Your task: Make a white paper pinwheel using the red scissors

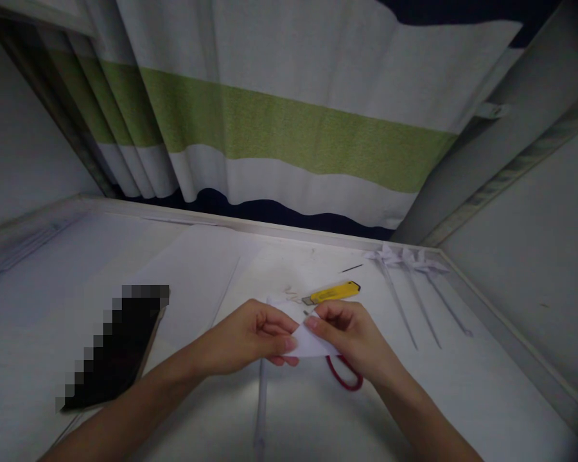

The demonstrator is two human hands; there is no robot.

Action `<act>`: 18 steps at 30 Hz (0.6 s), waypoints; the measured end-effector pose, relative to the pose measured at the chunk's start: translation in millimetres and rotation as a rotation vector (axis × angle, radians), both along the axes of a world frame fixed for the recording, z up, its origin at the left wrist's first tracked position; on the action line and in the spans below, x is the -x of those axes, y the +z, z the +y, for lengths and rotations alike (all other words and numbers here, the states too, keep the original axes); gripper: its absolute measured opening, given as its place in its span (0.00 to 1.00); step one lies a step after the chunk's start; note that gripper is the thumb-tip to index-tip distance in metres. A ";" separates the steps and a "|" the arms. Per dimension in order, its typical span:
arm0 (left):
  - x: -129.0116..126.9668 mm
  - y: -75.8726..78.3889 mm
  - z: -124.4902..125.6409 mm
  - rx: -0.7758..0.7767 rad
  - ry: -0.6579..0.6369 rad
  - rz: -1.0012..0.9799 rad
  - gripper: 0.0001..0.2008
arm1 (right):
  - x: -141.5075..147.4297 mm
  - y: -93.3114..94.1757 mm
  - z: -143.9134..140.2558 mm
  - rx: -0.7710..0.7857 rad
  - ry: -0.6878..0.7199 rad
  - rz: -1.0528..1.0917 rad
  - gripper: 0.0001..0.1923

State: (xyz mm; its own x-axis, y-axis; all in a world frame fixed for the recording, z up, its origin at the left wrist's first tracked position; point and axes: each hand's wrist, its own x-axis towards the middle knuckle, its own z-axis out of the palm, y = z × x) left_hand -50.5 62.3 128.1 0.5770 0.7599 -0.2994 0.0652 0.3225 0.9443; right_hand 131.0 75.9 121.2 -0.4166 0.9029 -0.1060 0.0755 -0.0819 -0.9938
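Both hands, the left hand (253, 337) and right hand (349, 337), pinch a small white paper (311, 343) between fingertips, holding it taut above the table (462, 398) (yellow knife (332, 293) lies just beyond).

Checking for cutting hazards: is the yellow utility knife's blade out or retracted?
Cannot tell. The yellow utility knife lies on the table beyond both hands; its tip is too small and dim.
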 end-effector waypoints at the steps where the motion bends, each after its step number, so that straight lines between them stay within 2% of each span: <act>1: 0.2 0.2 0.4 0.004 -0.009 -0.001 0.11 | -0.2 0.4 -0.1 0.024 0.007 0.021 0.11; 11: 0.7 1.2 0.7 0.043 -0.032 -0.016 0.12 | -1.9 4.2 -1.6 0.089 0.009 0.012 0.10; 18: 2.8 -1.3 1.1 0.068 -0.051 -0.034 0.10 | -0.9 4.4 -3.4 0.048 -0.012 -0.012 0.11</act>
